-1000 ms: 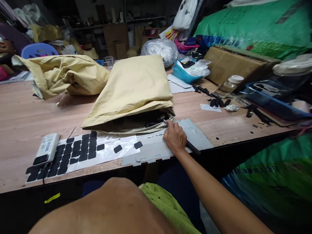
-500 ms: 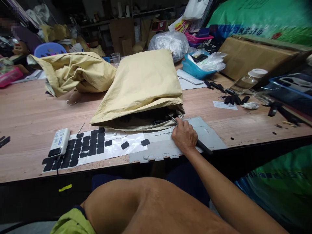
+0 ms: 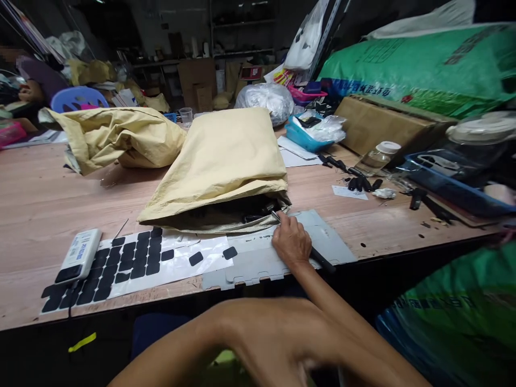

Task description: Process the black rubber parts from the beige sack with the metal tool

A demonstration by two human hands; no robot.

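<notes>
My right hand (image 3: 291, 240) is closed around a slim tool with a black handle (image 3: 322, 261) and a metal front end; its exact kind is not clear. The hand is at the mouth of a large yellow-tan bag (image 3: 234, 150), over a grey board (image 3: 322, 234). Dark pieces (image 3: 258, 212) show inside the bag's mouth. Low and close to the camera, my left hand (image 3: 278, 328) crosses in front of my right forearm. It is blurred and its fingers cannot be made out. Whether it touches that forearm I cannot tell.
A sheet of black rounded-square pads (image 3: 139, 255) and a white device (image 3: 79, 255) with a cable lie at left. A second crumpled bag (image 3: 133, 134) is behind. Black parts (image 3: 360, 184), a lidded jar (image 3: 379, 156) and a blue tray (image 3: 455, 185) are at right.
My left arm, bent across the bottom before, has shifted so its hand shows near the middle. The view has tilted up and right. My right hand keeps hold of the tool.
</notes>
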